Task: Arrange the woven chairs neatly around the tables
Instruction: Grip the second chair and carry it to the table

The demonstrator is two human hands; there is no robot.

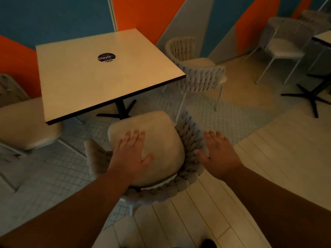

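A woven chair [188, 138] with a beige seat cushion [155, 133] stands just below me, facing the near edge of a square cream table [100, 77]. My left hand [131, 154] hovers flat over the cushion's near part, fingers spread. My right hand [219, 154] is open beside the chair's woven right arm, fingers apart and holding nothing. A second woven chair [198, 72] stands at the table's right side. A third chair [25, 122] sits at the table's left, partly cut off.
A round dark sticker [106, 57] lies on the tabletop. The table's black pedestal base [120, 111] is under it. More woven chairs [286, 45] and another table's black cross base [311, 99] stand at the far right. Orange and blue wall behind.
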